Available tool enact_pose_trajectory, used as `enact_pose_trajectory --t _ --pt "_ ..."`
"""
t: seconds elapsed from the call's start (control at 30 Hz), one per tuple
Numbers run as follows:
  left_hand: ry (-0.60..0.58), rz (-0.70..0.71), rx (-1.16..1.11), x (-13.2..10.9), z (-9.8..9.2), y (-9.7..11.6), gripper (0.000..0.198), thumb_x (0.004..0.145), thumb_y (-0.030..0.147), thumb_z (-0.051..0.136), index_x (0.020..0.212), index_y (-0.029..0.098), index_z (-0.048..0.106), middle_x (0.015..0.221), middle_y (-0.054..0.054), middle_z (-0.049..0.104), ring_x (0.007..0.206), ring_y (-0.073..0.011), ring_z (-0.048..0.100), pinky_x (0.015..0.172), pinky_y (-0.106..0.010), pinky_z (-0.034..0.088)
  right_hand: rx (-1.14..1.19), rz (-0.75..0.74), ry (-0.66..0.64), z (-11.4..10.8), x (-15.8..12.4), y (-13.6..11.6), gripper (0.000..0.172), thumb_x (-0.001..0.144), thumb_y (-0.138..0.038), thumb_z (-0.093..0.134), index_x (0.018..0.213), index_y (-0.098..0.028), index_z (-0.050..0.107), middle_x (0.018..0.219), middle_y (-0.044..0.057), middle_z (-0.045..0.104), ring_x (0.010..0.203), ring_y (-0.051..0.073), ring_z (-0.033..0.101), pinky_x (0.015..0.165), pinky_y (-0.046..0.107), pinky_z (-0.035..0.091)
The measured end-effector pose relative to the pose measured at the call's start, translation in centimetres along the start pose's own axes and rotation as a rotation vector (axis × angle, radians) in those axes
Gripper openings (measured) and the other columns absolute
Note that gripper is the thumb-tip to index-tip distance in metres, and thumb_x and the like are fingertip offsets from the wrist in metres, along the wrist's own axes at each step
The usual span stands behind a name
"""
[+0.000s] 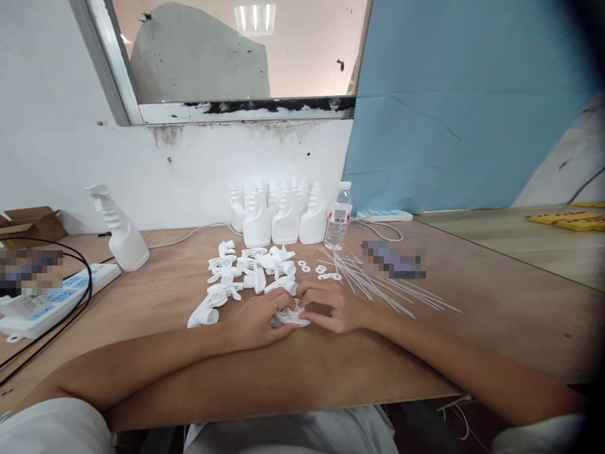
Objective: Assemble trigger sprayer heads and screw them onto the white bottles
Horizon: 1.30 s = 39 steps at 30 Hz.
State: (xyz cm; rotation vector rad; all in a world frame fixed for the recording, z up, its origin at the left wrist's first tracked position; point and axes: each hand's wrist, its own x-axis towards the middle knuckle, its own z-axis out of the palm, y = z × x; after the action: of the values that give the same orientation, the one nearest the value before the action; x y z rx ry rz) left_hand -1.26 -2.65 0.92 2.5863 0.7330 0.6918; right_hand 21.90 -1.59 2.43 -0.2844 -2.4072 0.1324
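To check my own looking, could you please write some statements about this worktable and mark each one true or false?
1. The left hand and right hand hold a white plastic piece. True.
2. The ring is on the right hand. False: it is on the left hand.
3. Thin white tubes lie to the right of the spray heads. True.
4. The clear bottle stands left of the group of white bottles. False: it stands to their right.

A plain assembly workshop, by the look of it: identical blank white bottles (285,222), loose spray heads (258,279) and thin tubes (393,305) cover the middle of a wooden bench (501,321), with a power strip (103,279) at left and a scuffed window frame (265,112) at upper centre.
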Motion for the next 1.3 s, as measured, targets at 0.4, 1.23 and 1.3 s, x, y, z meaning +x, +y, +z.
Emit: enact_pose_trajectory --t 0.4,1.23,1.3 --pt "-0.005 0.015 0.01 -0.15 -0.09 -0.45 0.021 0.093 0.039 0.056 0.101 0.019 0.057 0.105 -0.005 0.061 0.094 -0.0177 0.059 0.083 -0.028 0.047 0.097 0.06 -0.002 0.25 -0.05 0.37 0.009 0.092 -0.025 0.063 0.091 -0.016 0.066 0.101 0.012 0.064 0.095 0.018 0.063 0.085 0.032 0.052" --pt "0.038 0.019 0.088 0.04 0.09 -0.15 0.014 0.089 0.033 0.056 0.091 0.02 0.05 0.101 -0.004 0.057 0.091 -0.0172 0.058 0.081 -0.028 0.049 -0.269 -0.158 -0.07 0.2 0.45 0.18 0.016 0.097 -0.026 0.052 0.102 -0.014 0.062 0.111 0.016 0.065 0.097 0.021 0.063 0.084 0.036 0.054" --pt "0.046 0.023 0.093 0.07 0.12 -0.12 0.014 0.089 0.033 0.056 0.092 0.02 0.049 0.101 -0.005 0.057 0.091 -0.0176 0.059 0.081 -0.028 0.049 -0.277 -0.167 -0.069 0.11 0.52 0.15 0.017 0.097 -0.026 0.052 0.101 -0.014 0.063 0.11 0.015 0.066 0.095 0.021 0.063 0.083 0.036 0.054"
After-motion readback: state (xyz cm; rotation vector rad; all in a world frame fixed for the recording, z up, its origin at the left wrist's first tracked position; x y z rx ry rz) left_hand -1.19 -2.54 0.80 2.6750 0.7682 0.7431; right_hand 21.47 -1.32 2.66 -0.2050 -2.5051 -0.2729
